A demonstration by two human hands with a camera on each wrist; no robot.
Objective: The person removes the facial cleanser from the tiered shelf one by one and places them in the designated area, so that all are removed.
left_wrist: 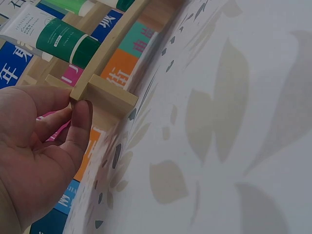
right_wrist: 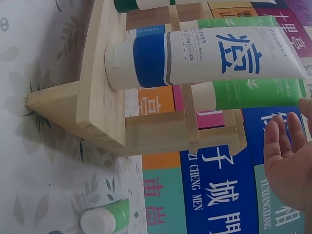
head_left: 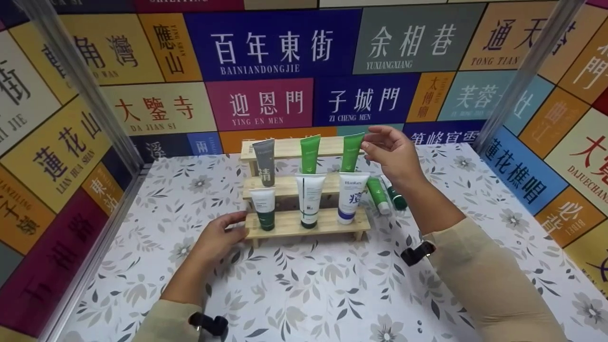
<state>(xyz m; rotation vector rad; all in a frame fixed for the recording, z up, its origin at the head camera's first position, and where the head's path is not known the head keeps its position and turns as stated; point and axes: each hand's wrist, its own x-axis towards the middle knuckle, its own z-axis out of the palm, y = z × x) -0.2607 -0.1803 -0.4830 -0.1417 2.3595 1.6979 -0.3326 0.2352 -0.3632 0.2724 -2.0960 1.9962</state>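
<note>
A three-step wooden rack (head_left: 327, 229) stands on the flowered tabletop. My left hand (head_left: 217, 238) pinches the left end of its lowest step between thumb and fingers. My right hand (head_left: 394, 154) has thumb and fingertips at the upper corner of the right green tube (head_left: 350, 154), which stands upright on the middle step. A second green tube (head_left: 309, 154) and a grey tube (head_left: 264, 161) share that step. On the lowest step are a white and dark green tube (head_left: 265, 209), a tall white tube (head_left: 309, 199) and a white tube with a blue band (head_left: 351, 197).
A light green tube (head_left: 378, 194) and a dark green tube (head_left: 396, 195) lie on the tabletop (head_left: 294, 294) beside the rack's right side, near my right forearm. Walls of coloured, lettered panels (head_left: 270, 42) enclose the back and sides, with metal posts (head_left: 527, 71) at the corners.
</note>
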